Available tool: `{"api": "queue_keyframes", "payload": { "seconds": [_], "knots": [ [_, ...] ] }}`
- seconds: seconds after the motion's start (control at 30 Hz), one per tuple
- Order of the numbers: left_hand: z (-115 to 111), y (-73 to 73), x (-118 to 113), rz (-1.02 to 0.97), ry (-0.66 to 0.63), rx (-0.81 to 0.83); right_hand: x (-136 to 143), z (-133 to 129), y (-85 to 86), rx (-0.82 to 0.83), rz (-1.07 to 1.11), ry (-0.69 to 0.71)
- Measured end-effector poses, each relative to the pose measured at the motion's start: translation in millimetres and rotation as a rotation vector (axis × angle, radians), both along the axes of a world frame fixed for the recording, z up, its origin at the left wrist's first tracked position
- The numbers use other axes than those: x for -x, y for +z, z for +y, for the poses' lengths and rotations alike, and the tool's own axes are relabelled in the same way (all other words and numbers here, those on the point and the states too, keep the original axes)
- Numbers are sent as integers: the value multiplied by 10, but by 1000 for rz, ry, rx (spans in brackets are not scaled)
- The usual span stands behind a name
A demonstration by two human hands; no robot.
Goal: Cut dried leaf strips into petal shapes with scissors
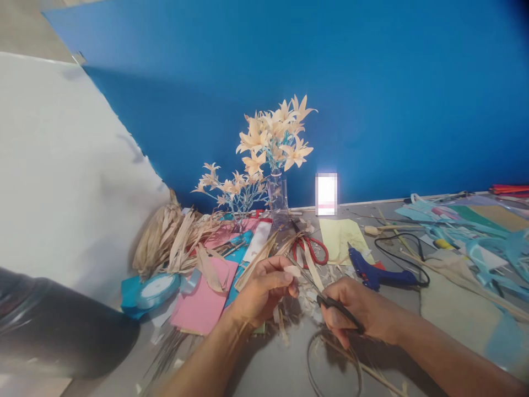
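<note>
Between its thumb and fingers, my left hand (266,286) pinches a small pale piece of dried husk (293,271). My right hand (345,306) grips the black handles of a pair of scissors (330,302), whose blades point up and left toward that piece. Whether the blades touch it I cannot tell. Scraps of cut husk (309,298) lie on the table under both hands. Beyond them rest red-handled scissors (316,252), partly covered by husk strips. To the right of my right hand lies a blue glue gun (378,270) with a black cord.
Husk flowers stand in a clear vase (278,198) at the back, beside a smaller flower bunch (235,190). Dried husks (159,237), pink paper (202,298) and a ribbon roll (157,289) lie left. Yellow paper (339,234) and blue ribbons (491,253) lie right. A dark cylinder (61,325) stands near left.
</note>
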State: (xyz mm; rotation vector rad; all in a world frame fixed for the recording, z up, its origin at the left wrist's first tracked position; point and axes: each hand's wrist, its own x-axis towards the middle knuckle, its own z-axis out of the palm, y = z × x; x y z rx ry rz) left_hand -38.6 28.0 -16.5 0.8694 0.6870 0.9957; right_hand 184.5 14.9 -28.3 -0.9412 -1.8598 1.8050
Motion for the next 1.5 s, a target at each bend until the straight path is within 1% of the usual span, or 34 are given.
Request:
{"api": "queue_keyframes", "payload": {
  "seconds": [0.13,0.23,0.47,0.67,0.8,0.93,1.03,1.13,1.23,1.33,1.43,1.5],
  "knots": [
    [-13,25,-26,-14,108,22,14,1,-17,34,22,-3],
    [-33,58,-54,-17,138,28,25,0,-40,38,8,-10],
    [-41,63,-81,-40,160,17,35,-16,-58,-5,-8,14],
    [-50,60,-79,-25,179,29,22,-21,-89,53,8,-1],
    [-54,51,-80,-28,190,31,14,-18,-116,19,22,8],
    [-52,29,-91,-38,190,27,5,-12,-186,-2,16,4],
    [-53,18,-106,-52,191,34,-1,-7,-256,24,27,-13],
    [-56,20,-121,-63,203,50,1,-4,-289,48,49,-18],
    [-62,41,-136,-72,208,68,17,-4,-263,71,45,-25],
    [-69,68,-148,-74,209,79,44,-14,-184,86,46,-53],
    [-70,74,-153,-82,224,84,68,-30,-75,59,43,-63],
    [-65,63,-156,-93,241,87,77,-39,-14,22,34,-41]
  ]
}}
